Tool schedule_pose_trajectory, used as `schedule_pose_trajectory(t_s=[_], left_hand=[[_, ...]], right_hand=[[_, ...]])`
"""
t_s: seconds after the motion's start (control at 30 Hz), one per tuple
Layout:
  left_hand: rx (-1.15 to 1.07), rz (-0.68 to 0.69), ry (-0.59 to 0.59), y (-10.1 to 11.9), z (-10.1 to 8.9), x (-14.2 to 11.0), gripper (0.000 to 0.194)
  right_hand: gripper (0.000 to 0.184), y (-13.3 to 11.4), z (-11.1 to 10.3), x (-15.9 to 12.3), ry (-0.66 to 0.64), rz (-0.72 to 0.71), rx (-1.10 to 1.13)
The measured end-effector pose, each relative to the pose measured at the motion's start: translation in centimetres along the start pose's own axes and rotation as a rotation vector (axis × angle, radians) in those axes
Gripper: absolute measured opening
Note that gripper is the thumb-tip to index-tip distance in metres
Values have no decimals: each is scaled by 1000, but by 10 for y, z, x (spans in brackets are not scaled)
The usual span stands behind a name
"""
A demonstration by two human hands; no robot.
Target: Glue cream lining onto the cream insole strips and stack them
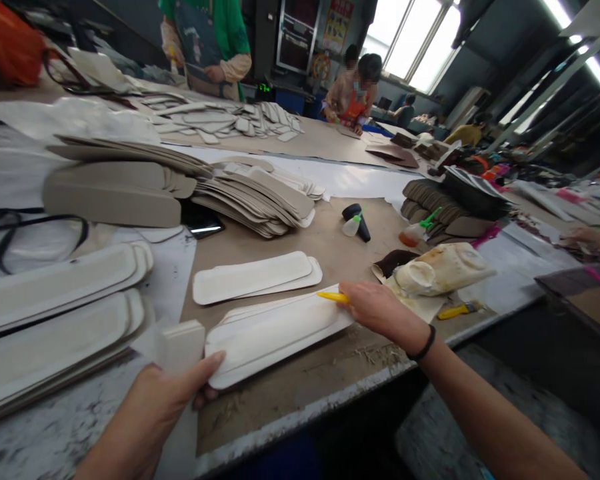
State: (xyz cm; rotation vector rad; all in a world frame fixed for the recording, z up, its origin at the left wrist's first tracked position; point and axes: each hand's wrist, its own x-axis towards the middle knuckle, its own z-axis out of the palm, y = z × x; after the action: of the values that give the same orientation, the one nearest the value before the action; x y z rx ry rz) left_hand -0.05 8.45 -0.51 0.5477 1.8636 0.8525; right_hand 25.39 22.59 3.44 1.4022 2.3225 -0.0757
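A stack of long white round-cornered panels [275,337] lies in front of me, slightly fanned. My left hand [167,393] pinches its left end, thumb on top and fingers at the lower edge. At the right end, my right hand [375,308] is closed round a slim yellow-handled tool [333,297]; its pointed yellow end sticks out to the left, and the rest is hidden in the hand. Just behind lie a few similar white panels [255,275]. Beside my left hand stands a small white block [183,341].
Taller piles of white panels [55,287] are at left, grey-brown panels [250,200] behind. A glue-stained plastic container [440,270], a yellow-handled brush [455,311], a green-tipped bottle [414,233] and a black roll-like object [359,220] lie right. Co-workers [213,40] stand across the table.
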Motion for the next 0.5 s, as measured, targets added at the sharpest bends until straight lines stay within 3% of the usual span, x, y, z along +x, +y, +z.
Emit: schedule_pose_trajectory(t_s=[0.3,0.5], left_hand=[[8,108,-60,1,-2,-2,46],[53,50,-90,-19,-7,11,50]], right_hand=[[20,0,0,3,1,7,1],[21,9,-1,-7,158,139,34]])
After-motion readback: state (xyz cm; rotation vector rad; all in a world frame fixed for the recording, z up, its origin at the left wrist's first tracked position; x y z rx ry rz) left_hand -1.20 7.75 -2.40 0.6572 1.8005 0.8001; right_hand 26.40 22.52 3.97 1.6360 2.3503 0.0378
